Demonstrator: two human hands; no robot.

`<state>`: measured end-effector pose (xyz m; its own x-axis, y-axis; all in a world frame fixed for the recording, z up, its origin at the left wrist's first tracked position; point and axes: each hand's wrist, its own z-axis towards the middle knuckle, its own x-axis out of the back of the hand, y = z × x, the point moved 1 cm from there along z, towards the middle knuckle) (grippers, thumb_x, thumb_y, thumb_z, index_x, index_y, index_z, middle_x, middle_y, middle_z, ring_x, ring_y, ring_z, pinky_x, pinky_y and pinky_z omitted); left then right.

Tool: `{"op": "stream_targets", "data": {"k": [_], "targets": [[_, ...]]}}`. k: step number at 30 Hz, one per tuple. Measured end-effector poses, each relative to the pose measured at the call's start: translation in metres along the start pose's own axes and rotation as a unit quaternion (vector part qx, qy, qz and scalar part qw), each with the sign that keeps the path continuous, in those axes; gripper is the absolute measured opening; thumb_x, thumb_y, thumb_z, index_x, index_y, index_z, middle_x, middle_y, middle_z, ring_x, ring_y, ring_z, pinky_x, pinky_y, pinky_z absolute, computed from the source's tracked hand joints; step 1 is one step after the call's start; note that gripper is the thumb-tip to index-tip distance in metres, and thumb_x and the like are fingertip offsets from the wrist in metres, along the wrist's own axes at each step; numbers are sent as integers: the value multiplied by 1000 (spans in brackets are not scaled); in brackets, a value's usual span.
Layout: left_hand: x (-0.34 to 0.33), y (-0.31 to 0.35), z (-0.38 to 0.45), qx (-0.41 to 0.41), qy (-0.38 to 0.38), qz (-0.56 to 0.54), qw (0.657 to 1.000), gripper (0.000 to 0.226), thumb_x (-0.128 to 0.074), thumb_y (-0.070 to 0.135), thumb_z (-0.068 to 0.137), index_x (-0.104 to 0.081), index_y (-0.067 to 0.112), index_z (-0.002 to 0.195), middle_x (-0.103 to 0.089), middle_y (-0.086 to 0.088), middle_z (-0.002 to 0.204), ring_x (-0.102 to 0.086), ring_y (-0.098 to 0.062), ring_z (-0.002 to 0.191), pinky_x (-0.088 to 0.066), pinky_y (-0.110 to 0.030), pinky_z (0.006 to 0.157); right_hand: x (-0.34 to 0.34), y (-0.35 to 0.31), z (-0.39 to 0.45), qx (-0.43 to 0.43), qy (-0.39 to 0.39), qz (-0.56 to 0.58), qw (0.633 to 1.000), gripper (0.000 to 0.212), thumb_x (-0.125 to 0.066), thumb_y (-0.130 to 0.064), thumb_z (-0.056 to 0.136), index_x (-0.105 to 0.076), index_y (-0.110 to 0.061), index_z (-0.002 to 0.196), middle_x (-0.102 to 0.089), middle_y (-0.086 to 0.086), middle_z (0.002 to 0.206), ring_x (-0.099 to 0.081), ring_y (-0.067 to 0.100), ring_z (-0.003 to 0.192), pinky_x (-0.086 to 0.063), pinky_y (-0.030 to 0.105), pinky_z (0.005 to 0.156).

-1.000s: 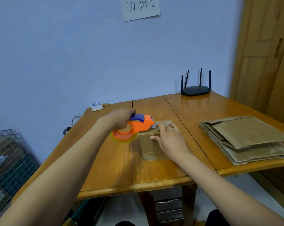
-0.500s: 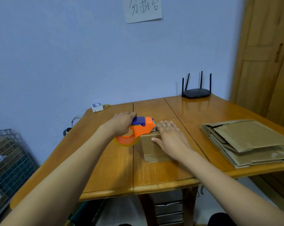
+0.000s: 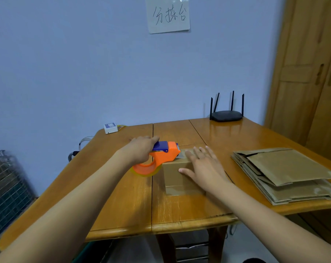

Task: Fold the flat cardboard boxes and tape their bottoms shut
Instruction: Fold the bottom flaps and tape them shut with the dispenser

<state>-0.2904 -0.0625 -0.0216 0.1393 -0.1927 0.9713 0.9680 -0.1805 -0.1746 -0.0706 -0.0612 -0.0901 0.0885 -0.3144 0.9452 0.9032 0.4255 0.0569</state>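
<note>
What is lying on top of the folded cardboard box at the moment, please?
On the box the right hand lies flat with fingers spread, and the orange tape dispenser, gripped by the left hand, meets its far edge. The hand covers the flap seam.

My small packing station in a room: wooden table (image 3: pixel 237 137) against a blue wall (image 3: pixel 85 73), handwritten paper sign (image 3: pixel 168 16), router (image 3: pixel 226 115), stacked flat cardboard boxes (image 3: pixel 286 173), wooden wardrobe (image 3: pixel 313 73).

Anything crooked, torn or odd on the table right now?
Only the stack of flat boxes: its sheets are fanned unevenly and reach the table edge. The folded box and tape dispenser look normal.
</note>
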Motion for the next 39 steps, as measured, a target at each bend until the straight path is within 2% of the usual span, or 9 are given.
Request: {"op": "stream_targets", "data": {"k": [5,12,16,19,23,26,30,35,39], "targets": [[1,0,0,4,-8,7,1000,42,-52,0,88,-43,22,123,-59,-7,103,-55,-23,86,-43,-32,70,-2,0,1,-47,-16,5,999,97,-26,-78,88,-23,-10,157,-22,11,163,-12,24,153,0,37,125],[1,4,-3,8,-20,-5,1000,43,-54,1,90,-41,20,126,-51,-2,96,-51,-19,83,-38,-28,67,3,-1,-7,-52,-16,8,998,99,-25,-76,89,-19,-4,157,-21,13,163,-6,26,153,1,34,121],[3,5,-4,11,-24,-10,1000,45,-55,1,90,-41,21,127,-54,-3,100,-51,-19,84,-39,-29,69,1,-1,-9,-59,-10,35,998,99,-28,-77,88,-20,-7,158,-19,12,164,-5,27,153,2,35,121],[4,7,-6,14,-24,-5,1000,46,-55,0,90,-41,20,129,-50,-2,97,-50,-18,85,-39,-29,69,1,-1,-8,-75,-32,24,996,99,-26,-78,88,-18,-9,158,-11,16,165,2,31,153,7,39,121],[7,7,-5,14,-25,7,1000,46,-54,0,90,-41,21,129,-52,-3,99,-52,-20,86,-41,-29,68,11,-4,-3,-58,-43,-75,995,101,-23,-80,89,-27,-4,155,-23,18,162,-7,33,153,11,48,121],[7,7,-5,14,-25,13,1000,46,-54,1,90,-41,21,129,-59,-6,107,-56,-23,88,-45,-31,70,20,-9,6,-35,-83,-64,994,109,-22,-86,84,-23,-4,156,-4,20,165,4,34,153,16,54,118],[7,8,-7,18,-25,9,999,45,-57,3,90,-41,21,128,-58,-4,106,-52,-19,85,-41,-29,69,12,-15,24,24,-107,-2,994,123,-28,-91,76,-1,-3,158,1,18,165,2,33,153,6,47,123],[6,7,-7,23,-26,0,999,46,-56,1,90,-42,21,128,-59,-7,108,-52,-20,86,-40,-29,70,-2,-18,28,43,-89,-40,994,121,-30,-89,79,0,-3,158,0,17,165,0,31,153,0,47,124],[3,6,-5,19,-25,-8,999,47,-57,1,90,-41,21,129,-56,-4,103,-52,-19,85,-40,-29,69,-6,-20,31,55,-62,-54,995,109,-33,-83,86,-13,-3,157,-10,17,165,-10,31,153,-8,43,123]]}}
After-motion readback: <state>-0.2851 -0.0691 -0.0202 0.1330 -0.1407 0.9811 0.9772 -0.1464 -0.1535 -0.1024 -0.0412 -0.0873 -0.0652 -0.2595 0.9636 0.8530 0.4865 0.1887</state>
